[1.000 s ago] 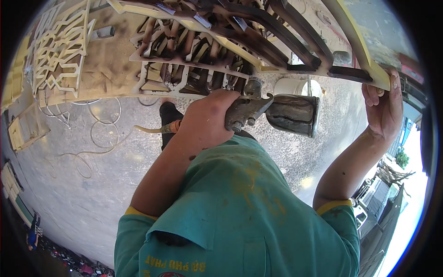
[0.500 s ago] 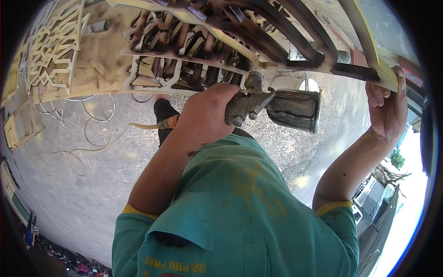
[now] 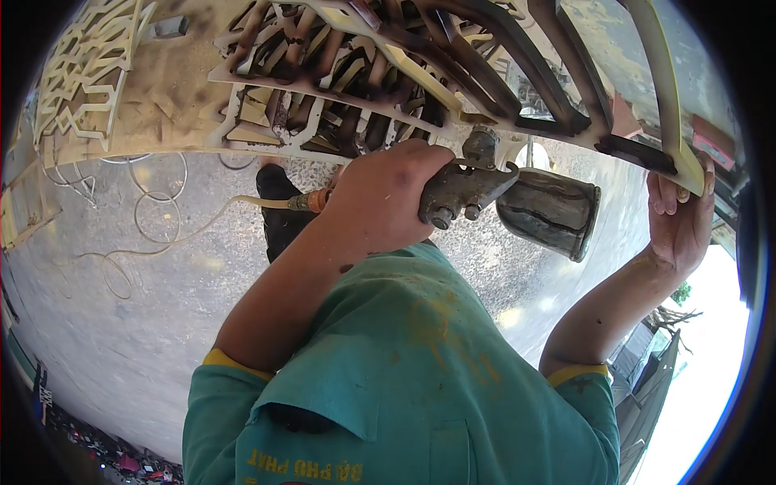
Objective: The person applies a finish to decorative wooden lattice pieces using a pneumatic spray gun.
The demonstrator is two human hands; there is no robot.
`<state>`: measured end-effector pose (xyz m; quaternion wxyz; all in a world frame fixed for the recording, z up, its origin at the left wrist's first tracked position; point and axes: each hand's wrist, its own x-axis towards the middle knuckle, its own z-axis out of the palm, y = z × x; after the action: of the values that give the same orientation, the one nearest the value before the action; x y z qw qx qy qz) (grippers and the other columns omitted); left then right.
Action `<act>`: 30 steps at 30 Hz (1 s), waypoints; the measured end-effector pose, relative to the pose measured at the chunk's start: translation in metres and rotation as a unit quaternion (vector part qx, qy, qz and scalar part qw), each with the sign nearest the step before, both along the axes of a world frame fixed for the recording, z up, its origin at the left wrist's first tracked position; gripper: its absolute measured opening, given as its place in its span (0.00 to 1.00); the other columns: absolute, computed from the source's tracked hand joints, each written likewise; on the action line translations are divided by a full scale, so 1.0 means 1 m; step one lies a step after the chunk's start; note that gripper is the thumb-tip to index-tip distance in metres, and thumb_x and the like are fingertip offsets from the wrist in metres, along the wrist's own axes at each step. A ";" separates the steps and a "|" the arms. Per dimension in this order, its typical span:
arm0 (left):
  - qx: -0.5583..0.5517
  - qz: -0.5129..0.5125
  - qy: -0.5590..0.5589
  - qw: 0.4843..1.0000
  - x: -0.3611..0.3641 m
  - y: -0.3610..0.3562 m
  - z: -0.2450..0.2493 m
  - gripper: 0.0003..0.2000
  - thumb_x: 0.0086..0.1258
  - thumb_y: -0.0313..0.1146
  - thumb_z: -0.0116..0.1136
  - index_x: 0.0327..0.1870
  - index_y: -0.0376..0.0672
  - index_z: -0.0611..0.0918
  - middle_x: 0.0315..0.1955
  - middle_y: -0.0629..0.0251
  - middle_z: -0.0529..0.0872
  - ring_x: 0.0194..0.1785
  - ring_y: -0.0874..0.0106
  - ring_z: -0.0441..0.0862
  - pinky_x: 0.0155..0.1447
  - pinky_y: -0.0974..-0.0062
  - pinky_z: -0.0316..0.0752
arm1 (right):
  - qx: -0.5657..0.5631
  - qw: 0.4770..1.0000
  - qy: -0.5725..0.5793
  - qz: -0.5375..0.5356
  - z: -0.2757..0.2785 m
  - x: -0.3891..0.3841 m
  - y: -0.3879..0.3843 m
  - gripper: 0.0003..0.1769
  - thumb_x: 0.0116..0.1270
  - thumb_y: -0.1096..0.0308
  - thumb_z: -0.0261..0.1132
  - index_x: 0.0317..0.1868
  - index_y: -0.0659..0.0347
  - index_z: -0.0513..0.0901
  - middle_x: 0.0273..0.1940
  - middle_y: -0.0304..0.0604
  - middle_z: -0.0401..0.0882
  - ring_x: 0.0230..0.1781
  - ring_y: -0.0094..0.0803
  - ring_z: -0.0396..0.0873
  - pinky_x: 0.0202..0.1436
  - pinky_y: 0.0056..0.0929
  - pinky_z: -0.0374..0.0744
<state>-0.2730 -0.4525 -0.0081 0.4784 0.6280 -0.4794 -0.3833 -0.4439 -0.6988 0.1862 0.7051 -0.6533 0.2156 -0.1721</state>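
Observation:
My left hand [image 3: 386, 198] is wrapped round the handle of a spray gun [image 3: 465, 194], whose body is metal and stained. A dark, streaked paint cup [image 3: 550, 212] is attached to the gun on its right. From the gun's rear a hose [image 3: 242, 202] runs off to the left, with an orange fitting at the join. My right hand [image 3: 679, 214] is closed on the lower right corner of a slatted openwork panel [image 3: 594, 145], cream with dark brown sprayed areas. The gun is below the panel's lower edge; the palm side of my left hand is hidden.
More openwork pieces with brown spray [image 3: 323, 89] lie stacked on a tan board [image 3: 174, 121] ahead. A cream lattice panel [image 3: 89, 81] is at the far left. The hose loops across the concrete floor [image 3: 162, 323]. A foot in a dark shoe [image 3: 279, 214] shows beside the hose.
The spray gun and its cup have moved right and slightly down with my left hand. The panel's right end and my right hand are slightly lower in view; the whole view has also shifted.

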 end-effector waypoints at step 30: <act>0.057 0.010 -0.019 0.998 0.001 0.001 -0.020 0.24 0.48 0.30 0.64 0.51 0.38 0.79 0.44 0.51 0.82 0.46 0.52 0.81 0.50 0.63 0.75 | 0.010 1.000 0.001 -0.025 0.000 -0.003 0.001 0.15 0.72 0.58 0.58 0.52 0.58 0.73 0.26 0.35 0.66 0.20 0.21 0.63 0.25 0.20 0.63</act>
<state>-0.2725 -0.4512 -0.0284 0.4371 0.6660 -0.4592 -0.3930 -0.4472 -0.6983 0.1863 0.7069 -0.6407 0.2341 -0.1869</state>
